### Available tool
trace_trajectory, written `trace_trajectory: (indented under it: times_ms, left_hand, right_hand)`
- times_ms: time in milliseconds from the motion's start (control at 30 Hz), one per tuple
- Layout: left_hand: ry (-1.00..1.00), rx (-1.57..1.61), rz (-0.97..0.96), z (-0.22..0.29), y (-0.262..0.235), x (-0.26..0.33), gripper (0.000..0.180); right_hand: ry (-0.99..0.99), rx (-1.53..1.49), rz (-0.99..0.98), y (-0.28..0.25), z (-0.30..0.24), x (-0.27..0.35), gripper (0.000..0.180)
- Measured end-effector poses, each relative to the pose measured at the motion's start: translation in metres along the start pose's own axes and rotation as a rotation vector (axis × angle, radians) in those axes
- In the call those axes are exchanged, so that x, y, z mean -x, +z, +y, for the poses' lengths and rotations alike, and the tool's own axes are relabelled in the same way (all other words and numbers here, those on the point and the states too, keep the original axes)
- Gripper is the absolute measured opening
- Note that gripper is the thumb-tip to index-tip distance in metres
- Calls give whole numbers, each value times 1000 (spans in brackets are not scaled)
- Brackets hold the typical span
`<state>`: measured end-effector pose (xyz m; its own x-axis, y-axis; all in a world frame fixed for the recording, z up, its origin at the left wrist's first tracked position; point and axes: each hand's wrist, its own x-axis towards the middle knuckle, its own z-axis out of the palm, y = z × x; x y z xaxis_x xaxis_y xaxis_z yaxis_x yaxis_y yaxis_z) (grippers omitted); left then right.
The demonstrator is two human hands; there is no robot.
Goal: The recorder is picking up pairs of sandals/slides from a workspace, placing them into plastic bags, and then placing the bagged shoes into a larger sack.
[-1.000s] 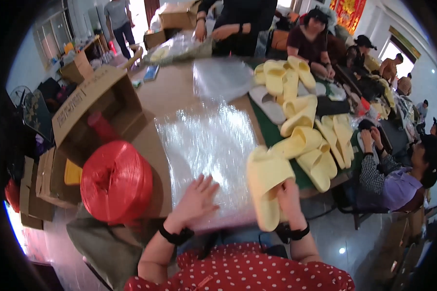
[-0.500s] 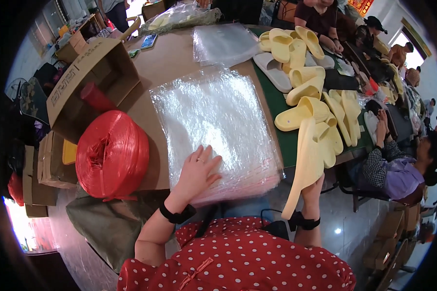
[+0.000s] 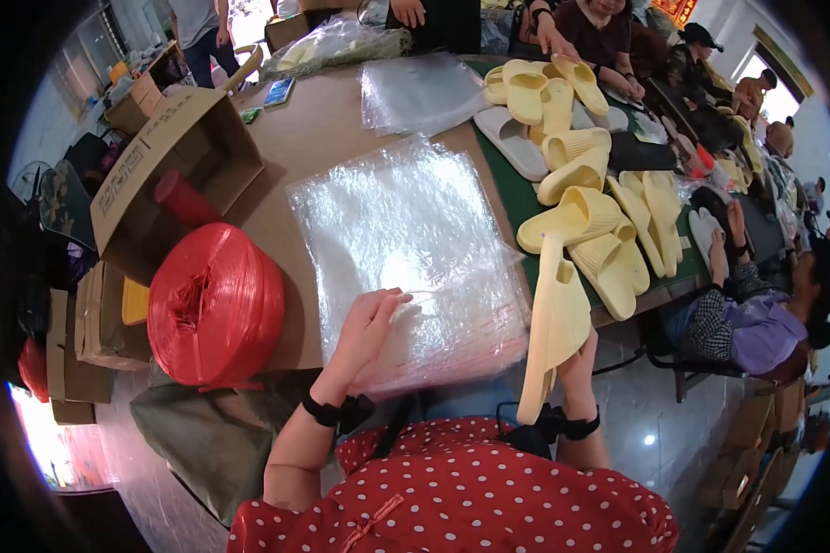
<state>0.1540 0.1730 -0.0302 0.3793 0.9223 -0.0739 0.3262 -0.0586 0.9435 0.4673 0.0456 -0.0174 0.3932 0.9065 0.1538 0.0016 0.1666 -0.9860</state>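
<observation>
A stack of clear plastic bags [image 3: 392,212] lies on the cardboard-covered table before me. My left hand [image 3: 367,332] rests over its near part, thumb and fingers pinched on the lifted edge of the top bag. To the right of the stack, my right hand [image 3: 577,361] grips a yellow slipper [image 3: 563,309] from below, holding it toe-down past the table edge. A second slipper seems to lie against it, but the overlap hides how many I hold. Several more yellow slippers [image 3: 609,267] are heaped on the green surface just beyond.
A big red roll of plastic twine [image 3: 217,304] stands at the left, by an open cardboard box [image 3: 120,175]. More clear bags [image 3: 415,92] lie farther back, near a phone [image 3: 279,91]. A co-worker's hand [image 3: 551,37] reaches over the far slippers. Another person [image 3: 756,323] sits at right.
My left hand's spread fingers have closed on the top bag's edge, lifting it. The held slipper has swung left and lower. A co-worker's hand has come in over the far slippers.
</observation>
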Motion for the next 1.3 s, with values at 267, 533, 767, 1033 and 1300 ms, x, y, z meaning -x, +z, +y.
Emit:
trace_trajectory:
  times_ms: [267,533,767,1033,1300]
  left_hand:
    - [412,-681,113,6,14,16,40]
    - [350,-548,192,13,14,13,24]
    - [173,-256,87,27,-1,-1,29]
    - [382,-563,26,43,-1,13,36]
    - [619,-524,-107,66,14,25,40]
  right_hand:
    - [26,-31,31,3,0,2,39]
    - [0,4,18,2,-2,2,36]
    - [-261,605,-461,55,-31,6,30]
    - [-158,974,-608,73,-20,14,23]
    - [-266,1054,-527,128,13,-36,18]
